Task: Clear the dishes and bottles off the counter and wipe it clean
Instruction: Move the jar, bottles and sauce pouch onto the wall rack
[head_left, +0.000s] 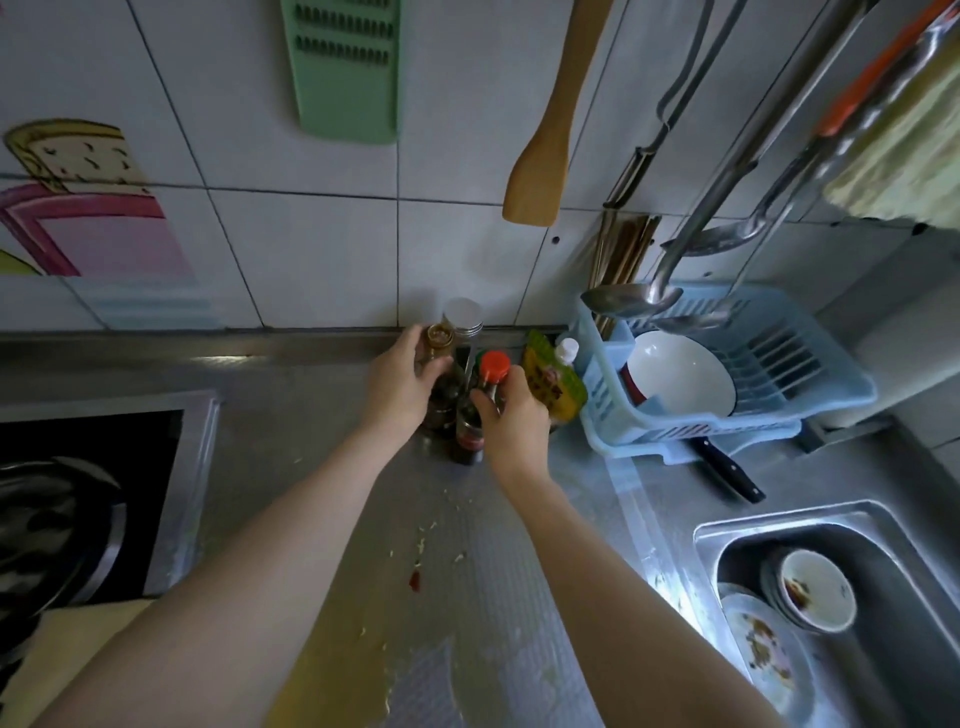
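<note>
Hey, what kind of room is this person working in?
Most likely a home kitchen: a steel sink holding dirty dishes, a blue dish rack with a white bowl, a stove on the left, and utensils hanging on the tiled wall.

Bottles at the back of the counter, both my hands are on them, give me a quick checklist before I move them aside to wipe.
1. Right hand grips the red-capped dark bottle at its neck: ok.
2. Left hand wraps the gold-capped dark bottle: ok.
3. Red cap on; gold cap tightness: cannot tell.
4. Neighbours crowd close: clear-capped jar behind, yellow sauce pouch to the right; lifting may knock them: not ok.
5. Counter ready to wipe: not ok, red spot and food scraps remain.
6. Dishes off the counter: ok, dirty bowl and plate sit in the sink.
</note>
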